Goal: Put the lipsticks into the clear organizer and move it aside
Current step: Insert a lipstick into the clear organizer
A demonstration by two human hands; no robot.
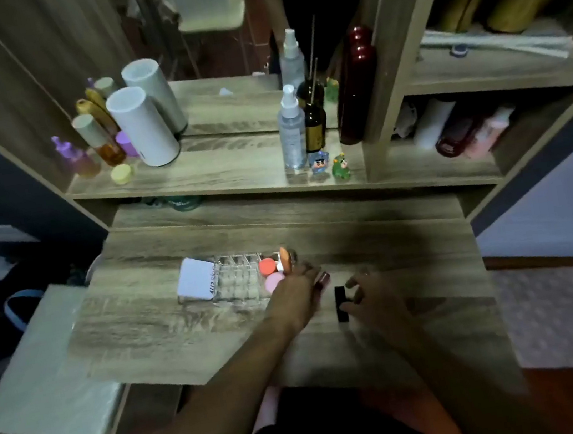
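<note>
Head view: left hand [298, 286] gripping reddish lipstick [321, 280], right hand [372, 297] pinching black lipstick [341, 304]; best lowered upright into clear organizer [239, 280] cells.

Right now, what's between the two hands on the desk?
Head view: a dark red lipstick tube at the left hand's fingertips and a black rectangular lipstick by the right hand; otherwise bare wood.

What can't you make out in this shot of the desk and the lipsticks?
Head view only:
- Left hand covers most of a reddish lipstick; the grip itself is hidden.
- Right hand is at the black lipstick; contact is unclear in the dim blur.
- Clear organizer: which compartments are empty is hard to tell.
- Print on the white box is too small to read.
</note>
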